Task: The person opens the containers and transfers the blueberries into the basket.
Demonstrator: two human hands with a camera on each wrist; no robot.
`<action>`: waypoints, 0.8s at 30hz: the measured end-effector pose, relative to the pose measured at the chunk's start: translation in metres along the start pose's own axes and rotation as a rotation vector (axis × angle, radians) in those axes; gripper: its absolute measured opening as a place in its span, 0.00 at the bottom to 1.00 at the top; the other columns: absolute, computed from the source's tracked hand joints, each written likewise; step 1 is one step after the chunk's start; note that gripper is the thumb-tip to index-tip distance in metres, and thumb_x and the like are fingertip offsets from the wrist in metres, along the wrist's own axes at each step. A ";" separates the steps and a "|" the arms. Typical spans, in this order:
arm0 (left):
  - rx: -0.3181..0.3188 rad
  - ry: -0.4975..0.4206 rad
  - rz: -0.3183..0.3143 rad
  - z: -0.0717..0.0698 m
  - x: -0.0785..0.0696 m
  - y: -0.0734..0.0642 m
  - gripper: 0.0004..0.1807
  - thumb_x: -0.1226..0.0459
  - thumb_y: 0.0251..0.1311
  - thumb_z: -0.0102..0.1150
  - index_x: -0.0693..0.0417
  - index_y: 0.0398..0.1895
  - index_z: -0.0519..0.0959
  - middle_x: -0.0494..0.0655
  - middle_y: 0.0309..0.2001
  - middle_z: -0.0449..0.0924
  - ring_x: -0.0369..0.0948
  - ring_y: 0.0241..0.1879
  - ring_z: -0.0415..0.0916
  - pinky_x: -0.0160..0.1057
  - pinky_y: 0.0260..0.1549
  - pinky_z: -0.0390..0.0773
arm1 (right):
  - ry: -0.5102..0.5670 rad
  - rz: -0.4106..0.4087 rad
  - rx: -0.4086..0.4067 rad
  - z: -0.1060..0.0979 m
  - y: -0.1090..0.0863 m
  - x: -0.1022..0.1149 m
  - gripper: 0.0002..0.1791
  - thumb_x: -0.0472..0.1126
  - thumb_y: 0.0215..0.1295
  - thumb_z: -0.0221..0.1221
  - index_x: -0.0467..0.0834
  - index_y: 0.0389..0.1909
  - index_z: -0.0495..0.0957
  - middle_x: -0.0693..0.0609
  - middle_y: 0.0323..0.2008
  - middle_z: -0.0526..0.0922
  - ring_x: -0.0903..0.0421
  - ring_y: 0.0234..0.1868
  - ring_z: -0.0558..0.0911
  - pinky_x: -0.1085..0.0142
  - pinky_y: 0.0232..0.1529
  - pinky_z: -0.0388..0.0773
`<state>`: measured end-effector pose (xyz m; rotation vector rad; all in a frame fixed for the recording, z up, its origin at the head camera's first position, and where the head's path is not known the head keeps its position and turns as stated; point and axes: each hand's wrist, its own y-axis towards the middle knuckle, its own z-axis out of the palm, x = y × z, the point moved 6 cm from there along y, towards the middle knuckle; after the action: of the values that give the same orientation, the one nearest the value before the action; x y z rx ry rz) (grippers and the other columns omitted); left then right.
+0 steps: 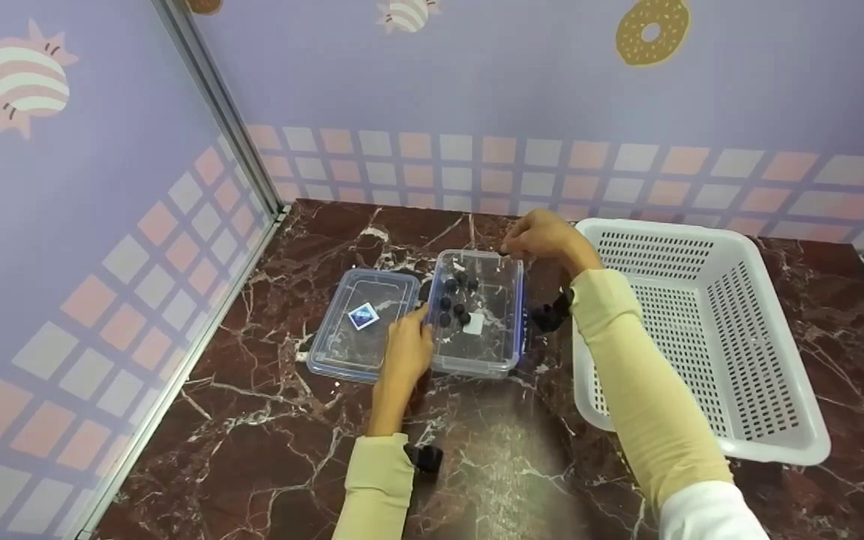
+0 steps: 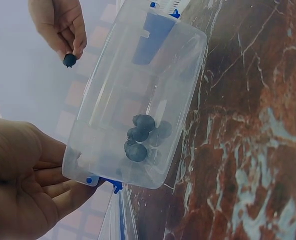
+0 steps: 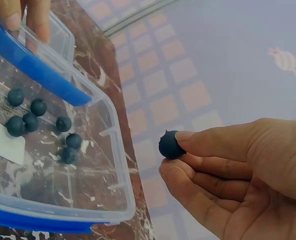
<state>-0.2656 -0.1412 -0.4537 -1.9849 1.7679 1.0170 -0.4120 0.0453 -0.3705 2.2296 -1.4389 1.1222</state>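
Note:
Between thumb and fingertips my right hand [image 1: 541, 236] pinches a blueberry [image 3: 171, 145], held up past the far right corner of a clear plastic container [image 1: 499, 352]. Several loose blueberries [image 3: 38, 107] lie on the container's floor, along with a small white square pad [image 3: 7, 143]. On the container's left side, my left hand [image 1: 408, 345] grips the wall, its thumb and fingers around the rim beside a blue latch flap [image 3: 37, 67]. The matching clear lid [image 1: 331, 349], with a blue-and-white diamond sticker [image 1: 363, 316], lies flat just left of that hand.
A white perforated plastic basket [image 1: 792, 375] stands to the right, partly behind my right forearm. The dark red marbled tabletop [image 1: 252, 450] ends at a purple patterned wall [image 1: 492, 90] behind and another panel [image 1: 87, 262] on the left.

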 end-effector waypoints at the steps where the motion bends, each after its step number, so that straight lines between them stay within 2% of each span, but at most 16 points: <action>1: 0.000 -0.003 0.000 0.000 0.000 0.000 0.20 0.73 0.60 0.55 0.66 0.57 0.76 0.62 0.54 0.79 0.57 0.55 0.76 0.51 0.56 0.75 | 0.021 0.009 0.001 -0.002 -0.001 -0.002 0.11 0.35 0.62 0.58 0.31 0.38 0.83 0.57 0.19 0.79 0.63 0.23 0.75 0.71 0.29 0.72; 5: -0.001 -0.011 0.001 0.001 -0.001 0.000 0.21 0.73 0.60 0.55 0.66 0.57 0.75 0.62 0.54 0.79 0.57 0.55 0.76 0.51 0.56 0.74 | 0.074 0.046 -0.007 -0.013 -0.003 -0.010 0.14 0.35 0.63 0.58 0.30 0.44 0.80 0.59 0.18 0.78 0.64 0.24 0.77 0.72 0.33 0.75; 12: -0.004 -0.017 0.003 0.001 -0.003 0.001 0.21 0.72 0.60 0.55 0.65 0.58 0.75 0.62 0.54 0.79 0.57 0.55 0.76 0.51 0.56 0.74 | 0.172 0.097 -0.036 -0.031 -0.011 -0.026 0.16 0.37 0.62 0.61 0.31 0.47 0.80 0.59 0.19 0.79 0.65 0.24 0.76 0.75 0.32 0.74; 14: -0.008 -0.017 0.006 0.001 -0.003 0.001 0.21 0.72 0.60 0.55 0.65 0.58 0.75 0.62 0.54 0.79 0.57 0.55 0.76 0.51 0.56 0.74 | 0.198 0.110 -0.038 -0.035 -0.015 -0.031 0.17 0.38 0.63 0.61 0.31 0.48 0.79 0.59 0.22 0.80 0.64 0.27 0.79 0.73 0.36 0.77; 16: -0.007 -0.016 0.008 0.001 -0.002 0.000 0.21 0.72 0.60 0.55 0.65 0.58 0.75 0.62 0.54 0.79 0.57 0.55 0.76 0.51 0.56 0.74 | 0.229 0.125 -0.032 -0.039 -0.017 -0.036 0.17 0.37 0.63 0.60 0.32 0.50 0.77 0.59 0.25 0.82 0.64 0.30 0.81 0.68 0.45 0.79; 19: -0.005 -0.021 -0.001 0.002 -0.001 0.001 0.21 0.72 0.60 0.54 0.65 0.58 0.75 0.62 0.54 0.78 0.57 0.55 0.76 0.50 0.56 0.74 | 0.256 0.152 -0.032 -0.045 -0.022 -0.045 0.18 0.38 0.64 0.59 0.33 0.52 0.76 0.59 0.29 0.83 0.61 0.35 0.83 0.59 0.56 0.75; 22: -0.002 -0.032 -0.011 0.001 0.000 0.001 0.21 0.73 0.60 0.54 0.65 0.58 0.75 0.62 0.55 0.78 0.57 0.56 0.75 0.50 0.57 0.74 | 0.295 0.176 -0.032 -0.051 -0.025 -0.052 0.18 0.38 0.65 0.58 0.33 0.53 0.75 0.58 0.30 0.83 0.61 0.36 0.83 0.61 0.55 0.76; 24: -0.004 -0.034 -0.007 0.000 -0.001 0.001 0.20 0.73 0.60 0.54 0.66 0.58 0.75 0.63 0.55 0.78 0.57 0.56 0.75 0.50 0.56 0.74 | 0.318 0.185 -0.039 -0.053 -0.027 -0.056 0.19 0.37 0.65 0.58 0.32 0.54 0.74 0.57 0.29 0.83 0.61 0.34 0.82 0.66 0.49 0.79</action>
<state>-0.2663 -0.1404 -0.4533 -1.9632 1.7412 1.0470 -0.4252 0.1264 -0.3702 1.8179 -1.5327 1.4187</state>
